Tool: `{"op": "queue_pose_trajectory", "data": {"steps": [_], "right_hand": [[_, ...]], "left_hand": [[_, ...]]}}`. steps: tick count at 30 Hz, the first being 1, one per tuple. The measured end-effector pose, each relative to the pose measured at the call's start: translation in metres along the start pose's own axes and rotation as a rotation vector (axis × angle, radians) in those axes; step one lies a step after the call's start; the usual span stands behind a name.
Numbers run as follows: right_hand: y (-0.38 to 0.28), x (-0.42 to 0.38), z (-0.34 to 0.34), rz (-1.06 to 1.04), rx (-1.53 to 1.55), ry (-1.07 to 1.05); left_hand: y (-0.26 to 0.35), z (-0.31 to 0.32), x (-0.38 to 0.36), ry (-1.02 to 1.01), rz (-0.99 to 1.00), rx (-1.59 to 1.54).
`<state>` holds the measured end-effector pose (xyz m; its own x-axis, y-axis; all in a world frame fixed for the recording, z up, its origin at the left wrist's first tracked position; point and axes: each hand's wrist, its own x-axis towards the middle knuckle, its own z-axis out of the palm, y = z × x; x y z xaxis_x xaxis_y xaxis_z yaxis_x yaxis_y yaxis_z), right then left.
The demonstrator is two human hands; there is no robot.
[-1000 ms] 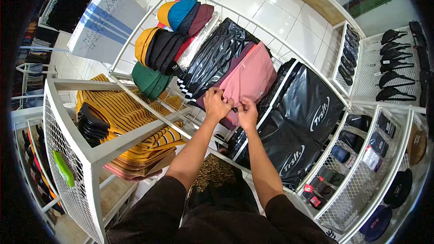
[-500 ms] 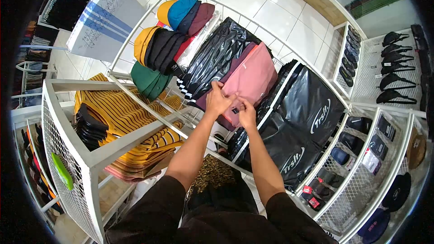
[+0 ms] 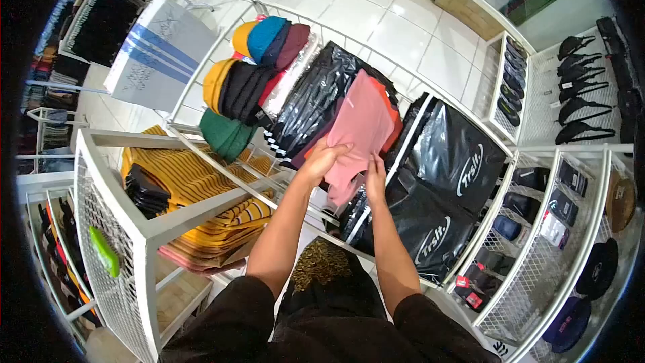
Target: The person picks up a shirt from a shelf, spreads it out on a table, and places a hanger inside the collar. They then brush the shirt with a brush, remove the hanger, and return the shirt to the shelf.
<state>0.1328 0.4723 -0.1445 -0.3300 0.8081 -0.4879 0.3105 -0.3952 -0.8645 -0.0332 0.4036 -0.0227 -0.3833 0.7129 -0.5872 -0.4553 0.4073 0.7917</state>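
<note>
A pink shirt (image 3: pixel 359 114) lies partly folded over a stack of garments on the rack, its near end hanging loosely. My left hand (image 3: pixel 321 163) grips its left side, thumb on top of the cloth. At the shirt's right edge, my right hand (image 3: pixel 375 178) pinches the fabric with its fingers pointing away from me. An orange-red garment (image 3: pixel 392 111) shows beneath the shirt on the right. Just left are black garments in shiny plastic bags (image 3: pixel 312 87). Black packages printed "Trslt." (image 3: pixel 437 181) lie to the right of my right hand.
Stacked caps (image 3: pixel 235 87) stand at the rack's far left. Yellow striped shirts (image 3: pixel 175 175) lie beside a white metal frame (image 3: pixel 151 232) at left. Shelves with wallets and caps (image 3: pixel 537 249) curve along the right. A white box (image 3: pixel 161 50) stands at far left.
Both hands have shifted their hold on the pink shirt, and its near end now hangs loose. The dark label is out of sight. Orange-red cloth shows beneath.
</note>
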Motion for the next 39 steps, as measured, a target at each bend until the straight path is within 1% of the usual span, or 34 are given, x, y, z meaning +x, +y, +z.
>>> {"op": "queue_pose_trajectory", "data": {"steps": [1,2,3,4,5,6,7,9,11,12,13,15,16,17,18,19,20,21,23,25,26,27,28,29,30,31,33,35,37,38,39], "right_hand": [[0.002,0.003,0.002,0.135,0.129,0.011],[0.013,-0.001,0.008,0.099,0.332,-0.031],[-0.034,-0.029,0.013,0.204,0.419,-0.129],[-0.043,-0.039,0.020,0.315,0.546,-0.260],[-0.051,-0.049,0.026,0.426,0.669,-0.394],[-0.116,-0.096,0.029,0.432,0.709,-0.426],[-0.112,-0.097,0.031,0.472,0.925,-0.593],[-0.100,-0.095,0.044,0.432,0.834,-0.512],[-0.107,-0.099,0.045,0.333,0.732,-0.569],[-0.124,-0.107,0.040,0.306,0.805,-0.591],[-0.096,-0.083,0.038,0.241,0.772,-0.475],[-0.125,-0.101,0.031,0.058,0.718,-0.469],[-0.155,-0.124,0.028,0.032,0.709,-0.569],[-0.185,-0.150,0.025,0.002,0.699,-0.666],[-0.196,-0.168,0.022,-0.062,0.630,-0.633],[-0.214,-0.197,0.021,-0.148,0.613,-0.648],[-0.214,-0.210,0.017,-0.154,0.587,-0.652],[-0.227,-0.244,0.011,-0.244,0.573,-0.654],[-0.239,-0.304,-0.002,-0.327,0.547,-0.670],[-0.245,-0.359,-0.002,-0.338,0.615,-0.809],[-0.250,-0.385,0.002,-0.339,0.596,-0.848],[-0.254,-0.412,0.010,-0.294,0.553,-0.941],[-0.253,-0.436,0.020,-0.245,0.509,-1.033],[-0.250,-0.454,0.038,-0.240,0.493,-1.069],[-0.249,-0.469,0.066,-0.262,0.366,-1.021],[-0.251,-0.489,0.094,-0.290,0.245,-0.967],[-0.268,-0.554,0.148,-0.177,0.209,-1.134],[-0.267,-0.548,0.225,-0.245,0.153,-1.421],[-0.288,-0.584,0.270,-0.348,0.215,-1.608],[-0.293,-0.598,0.288,-0.356,0.211,-1.624],[-0.293,-0.608,0.306,-0.468,0.226,-1.522]], "left_hand": [[0.015,-0.002,-0.018,-0.019,-0.010,-0.266],[0.027,-0.005,-0.036,-0.008,0.000,-0.254],[0.039,-0.009,-0.053,-0.034,-0.012,-0.387],[0.048,-0.014,-0.070,-0.060,-0.024,-0.522],[0.055,-0.018,-0.086,-0.046,-0.004,-0.515],[0.060,-0.022,-0.102,-0.042,0.027,-0.575],[0.064,-0.026,-0.119,-0.040,0.055,-0.638],[0.069,-0.042,-0.157,-0.049,0.092,-0.671],[0.068,-0.057,-0.200,-0.019,0.139,-0.716],[0.079,-0.058,-0.233,0.064,0.123,-0.698],[0.078,-0.062,-0.259,0.073,0.150,-0.704],[0.070,-0.072,-0.309,0.154,0.223,-0.554],[0.060,-0.083,-0.331,0.134,0.186,-0.489],[0.053,-0.089,-0.353,0.145,0.218,-0.498],[0.046,-0.094,-0.377,0.105,0.289,-0.422],[0.037,-0.097,-0.402,0.070,0.357,-0.344],[0.028,-0.100,-0.429,0.048,0.388,-0.347],[0.019,-0.103,-0.458,0.075,0.409,-0.357],[-0.001,-0.107,-0.513,-0.009,0.459,-0.189],[-0.017,-0.108,-0.569,0.057,0.517,-0.175],[-0.030,-0.111,-0.595,0.052,0.596,-0.159],[-0.045,-0.114,-0.619,0.048,0.674,-0.140],[-0.060,-0.120,-0.643,0.081,0.695,-0.153],[-0.076,-0.127,-0.668,0.147,0.668,-0.214],[-0.089,-0.134,-0.691,0.210,0.639,-0.271],[-0.099,-0.142,-0.708,0.280,0.710,-0.317],[-0.111,-0.165,-0.737,0.411,0.813,-0.355],[-0.102,-0.188,-0.766,0.551,0.854,-0.353],[-0.096,-0.218,-0.784,0.602,0.963,-0.297],[-0.090,-0.226,-0.790,0.619,1.004,-0.313],[-0.087,-0.231,-0.795,0.634,1.046,-0.332]]}}
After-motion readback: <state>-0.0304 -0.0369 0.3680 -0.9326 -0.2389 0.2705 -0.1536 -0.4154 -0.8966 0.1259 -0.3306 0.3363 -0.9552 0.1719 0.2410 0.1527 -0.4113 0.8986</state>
